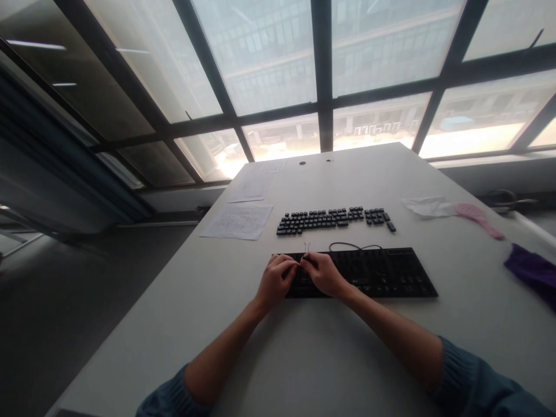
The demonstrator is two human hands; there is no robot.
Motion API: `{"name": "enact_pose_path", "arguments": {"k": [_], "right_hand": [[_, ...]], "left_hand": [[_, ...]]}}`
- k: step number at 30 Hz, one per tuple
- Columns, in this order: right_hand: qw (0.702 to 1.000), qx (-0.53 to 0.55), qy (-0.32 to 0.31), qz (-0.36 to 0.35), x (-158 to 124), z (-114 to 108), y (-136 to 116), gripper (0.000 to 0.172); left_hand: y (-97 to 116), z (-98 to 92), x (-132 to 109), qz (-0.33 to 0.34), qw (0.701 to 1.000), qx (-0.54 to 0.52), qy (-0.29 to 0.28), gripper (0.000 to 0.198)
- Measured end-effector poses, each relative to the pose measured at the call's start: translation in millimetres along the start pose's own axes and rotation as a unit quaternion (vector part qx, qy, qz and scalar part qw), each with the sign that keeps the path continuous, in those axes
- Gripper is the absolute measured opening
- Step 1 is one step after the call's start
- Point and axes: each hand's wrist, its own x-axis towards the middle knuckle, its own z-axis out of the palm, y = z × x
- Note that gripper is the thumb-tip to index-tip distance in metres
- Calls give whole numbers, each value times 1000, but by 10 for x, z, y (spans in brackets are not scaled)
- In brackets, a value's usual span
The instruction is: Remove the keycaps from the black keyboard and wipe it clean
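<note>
Left hand [277,281] and right hand [324,273] fingertip to fingertip over the keyboard's [373,272] left end

Right thumb and fingers pinched around the lower end of a wire tool [306,248], with two thin prongs pointing up. Left fingers drawn in close alongside; cannot tell whether gripping anything. At the right fingertips, a small dark piece, possibly a keycap, too small to name for sure. Probably fine work between tool and piece, so best done gently: steady one pinch, move only the other, and load both prongs evenly rather than twisting. Worth working low, for a short drop in case of a slip, and without leaning on the keyboard.

Just beneath the fingers, flat on the white table [304,370], the black keyboard, with a thin cable [347,245] curving behind. Beyond that, apart from both hands, loose keycaps [313,223] in ordered rows; best left unbumped. Farther left, printed papers [241,223]. Out to the right, a crumpled white item [428,207], a pink item [475,214] and purple fabric [534,272].
</note>
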Motion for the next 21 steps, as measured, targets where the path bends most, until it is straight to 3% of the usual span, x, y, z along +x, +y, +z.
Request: {"name": "enact_pose_path", "arguments": {"k": [11, 16, 21], "right_hand": [[984, -81, -107, -120, -103, 5, -25, 21], [993, -48, -64, -89, -122, -14, -14, 22], [997, -26, -38, -54, -108, -39, -32, 24]], "left_hand": [[25, -68, -1, 8, 999, -31, -40, 16], [105, -126, 10, 42, 989, -23, -139, 21], [55, -71, 5, 54, 989, -9, -136, 12]]}}
